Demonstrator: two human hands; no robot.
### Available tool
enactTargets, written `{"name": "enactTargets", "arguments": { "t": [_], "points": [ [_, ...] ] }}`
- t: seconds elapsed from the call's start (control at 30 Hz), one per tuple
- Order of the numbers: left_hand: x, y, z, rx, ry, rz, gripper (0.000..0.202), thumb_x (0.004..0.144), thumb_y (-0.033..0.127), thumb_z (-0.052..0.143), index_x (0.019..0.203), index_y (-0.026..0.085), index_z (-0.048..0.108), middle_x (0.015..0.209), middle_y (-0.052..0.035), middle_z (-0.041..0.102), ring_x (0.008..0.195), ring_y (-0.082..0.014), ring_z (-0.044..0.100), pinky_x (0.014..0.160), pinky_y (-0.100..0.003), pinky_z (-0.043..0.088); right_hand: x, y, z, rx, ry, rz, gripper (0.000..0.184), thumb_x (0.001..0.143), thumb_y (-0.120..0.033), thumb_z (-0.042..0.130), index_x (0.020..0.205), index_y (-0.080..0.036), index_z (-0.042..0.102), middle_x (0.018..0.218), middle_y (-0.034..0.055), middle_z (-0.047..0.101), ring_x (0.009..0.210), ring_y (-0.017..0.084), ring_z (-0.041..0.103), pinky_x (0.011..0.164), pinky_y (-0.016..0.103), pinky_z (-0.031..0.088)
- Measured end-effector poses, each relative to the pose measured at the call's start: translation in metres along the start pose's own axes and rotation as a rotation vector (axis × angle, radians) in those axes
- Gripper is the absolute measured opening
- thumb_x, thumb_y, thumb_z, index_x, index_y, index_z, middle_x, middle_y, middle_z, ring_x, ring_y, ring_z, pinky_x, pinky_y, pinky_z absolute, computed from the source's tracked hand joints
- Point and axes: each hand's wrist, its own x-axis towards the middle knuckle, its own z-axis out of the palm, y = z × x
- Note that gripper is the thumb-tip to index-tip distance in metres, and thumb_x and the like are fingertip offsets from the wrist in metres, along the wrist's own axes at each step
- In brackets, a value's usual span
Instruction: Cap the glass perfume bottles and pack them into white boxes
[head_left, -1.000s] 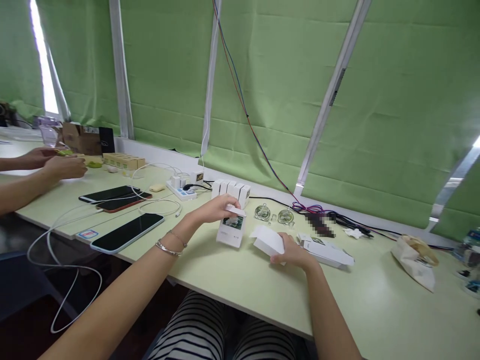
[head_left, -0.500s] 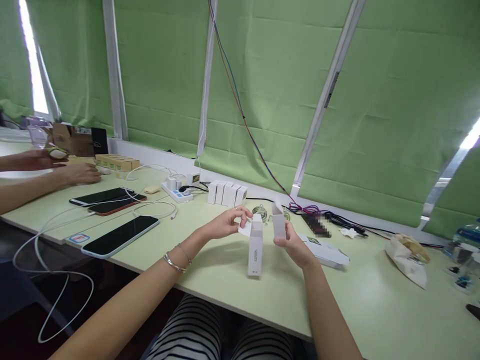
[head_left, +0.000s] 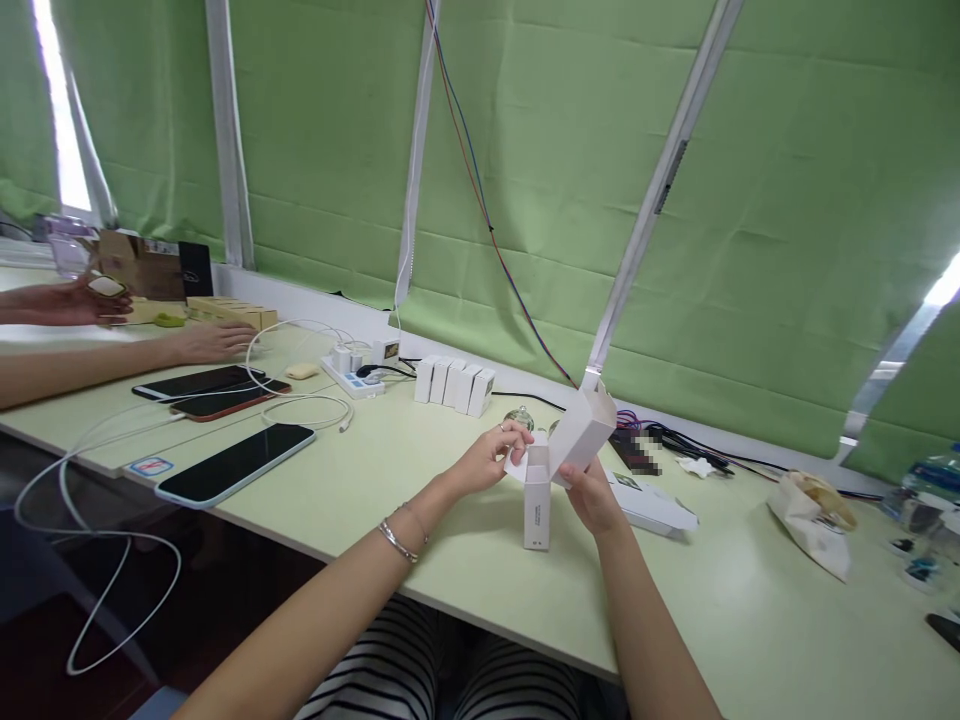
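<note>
A narrow white box (head_left: 536, 517) with small dark print stands upright on the table in front of me, its top open. My left hand (head_left: 489, 458) is at its upper left, with fingers closed on a white flap at its rim. In my right hand (head_left: 592, 497) is a white cardboard piece (head_left: 583, 432), folded like an open carton and tilted above the box's right side. The thumb and fingers grip its lower end. Whether anything lies inside either one cannot be seen. Just behind my left hand is a round clear glass-like object (head_left: 520, 417), partly hidden.
Several small white boxes (head_left: 454, 386) stand in a row at the back, beside a power strip (head_left: 354, 378). Phones (head_left: 236, 465) and white cables lie left, near another person's hands (head_left: 214, 342). To the right are a flat white box (head_left: 654, 505), black cables and a cloth bag (head_left: 814, 520).
My right hand has turned and tilted the white cardboard piece, raising its far end. Both hands and the box sit slightly further right in view. The other person's nearer hand has shifted right.
</note>
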Motion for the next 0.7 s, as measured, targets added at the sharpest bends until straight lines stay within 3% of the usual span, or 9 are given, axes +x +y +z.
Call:
{"name": "enactTargets", "arguments": {
  "t": [0.4,0.7],
  "points": [
    [-0.006,0.005,0.016,0.022,0.092,0.099,0.017,0.070,0.003,0.045,0.062,0.018,0.047,0.103,-0.0078,0.052,0.097,-0.0174,0.053,0.088,-0.034,0.046,0.002,0.005,0.004,0.012,0.001,-0.034,0.059,0.059,-0.047,0.073,0.103,-0.025,0.040,0.086,-0.0003,0.050,0.077,0.017,0.051,0.066,0.027,0.043],
    [-0.005,0.008,0.021,0.017,0.240,0.261,0.010,0.069,0.009,0.050,0.062,0.017,0.050,0.090,-0.0062,0.049,0.087,-0.0182,0.054,0.083,-0.036,0.047,-0.001,-0.006,0.003,0.007,-0.180,0.046,0.057,0.056,-0.049,0.073,0.099,-0.022,0.047,0.078,0.0011,0.053,0.067,0.017,0.049,0.058,0.028,0.040]
  ]
}}
